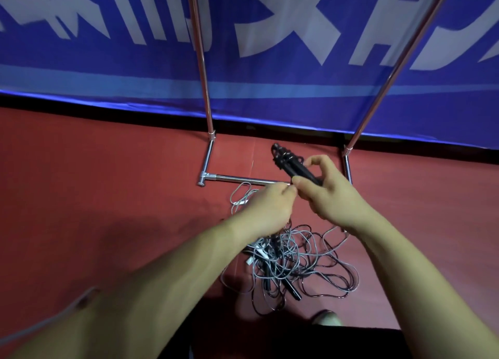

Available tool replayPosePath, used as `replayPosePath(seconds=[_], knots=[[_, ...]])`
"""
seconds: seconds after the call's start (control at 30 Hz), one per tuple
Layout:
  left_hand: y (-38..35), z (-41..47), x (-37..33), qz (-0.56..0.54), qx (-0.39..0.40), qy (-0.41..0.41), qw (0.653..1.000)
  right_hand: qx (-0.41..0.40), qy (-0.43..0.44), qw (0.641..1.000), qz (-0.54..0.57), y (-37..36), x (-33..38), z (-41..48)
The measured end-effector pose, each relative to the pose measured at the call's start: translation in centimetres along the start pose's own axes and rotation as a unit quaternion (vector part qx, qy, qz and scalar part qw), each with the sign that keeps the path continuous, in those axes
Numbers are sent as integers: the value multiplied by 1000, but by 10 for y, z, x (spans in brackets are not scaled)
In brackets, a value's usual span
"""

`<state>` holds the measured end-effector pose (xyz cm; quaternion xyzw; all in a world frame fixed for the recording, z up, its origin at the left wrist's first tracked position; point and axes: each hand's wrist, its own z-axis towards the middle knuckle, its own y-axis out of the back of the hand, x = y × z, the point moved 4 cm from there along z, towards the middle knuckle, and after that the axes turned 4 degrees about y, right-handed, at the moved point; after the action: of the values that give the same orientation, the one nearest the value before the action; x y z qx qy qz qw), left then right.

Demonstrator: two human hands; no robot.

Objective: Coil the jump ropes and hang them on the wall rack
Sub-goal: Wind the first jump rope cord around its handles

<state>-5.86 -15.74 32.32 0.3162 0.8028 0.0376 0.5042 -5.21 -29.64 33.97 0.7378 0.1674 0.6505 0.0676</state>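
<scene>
My right hand [328, 194] grips a pair of black jump-rope handles [290, 163] with black cord wound around their far end; they point up and left. My left hand [270, 207] sits just left of it, fingers curled, pinching something thin near the handles' near end; the cord there is too fine to make out. Below both hands a tangled heap of grey and black jump ropes [294, 261] lies on the red floor, with white and black handles in it. The chrome rack [205, 88] stands behind, its two uprights rising out of view.
The rack's base bar [243, 180] lies on the floor just beyond my hands, with the second upright [388, 72] on the right. A blue banner [270, 34] covers the wall behind. A grey cord loop [240, 194] lies by the bar. My shoe tip [326, 317] shows near the heap.
</scene>
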Motion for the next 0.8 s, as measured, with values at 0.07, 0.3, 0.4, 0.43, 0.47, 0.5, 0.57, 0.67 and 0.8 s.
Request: replayPosePath(seconds=[0.07, 0.3, 0.4, 0.43, 0.47, 0.5, 0.57, 0.67, 0.8], knots=[[7, -4, 1, 212, -46, -68, 974, 12, 22, 985, -173, -1, -3, -2], [50, -5, -9, 380, -84, -201, 899, 171, 2, 929, -327, -9, -3, -8], [42, -8, -4, 357, 2, -224, 907, 278, -23, 914, -294, -15, -1, -18], [40, -10, -4, 312, 34, -212, 925, 307, -40, 914, -261, -15, 0, -21], [37, -9, -4, 248, 70, -197, 946, 337, -59, 915, -216, -15, 1, -24], [36, -8, -4, 183, 100, -183, 961, 367, -74, 912, -166, -14, 3, -28], [35, -7, -4, 83, 153, -166, 971, 414, -91, 903, -61, -11, 6, -35], [33, -8, -4, -103, 267, -122, 950, 444, -75, 890, 74, -12, 13, -41], [29, -6, -13, -361, 272, -90, 887, 375, -62, 894, 236, -12, 21, -34]])
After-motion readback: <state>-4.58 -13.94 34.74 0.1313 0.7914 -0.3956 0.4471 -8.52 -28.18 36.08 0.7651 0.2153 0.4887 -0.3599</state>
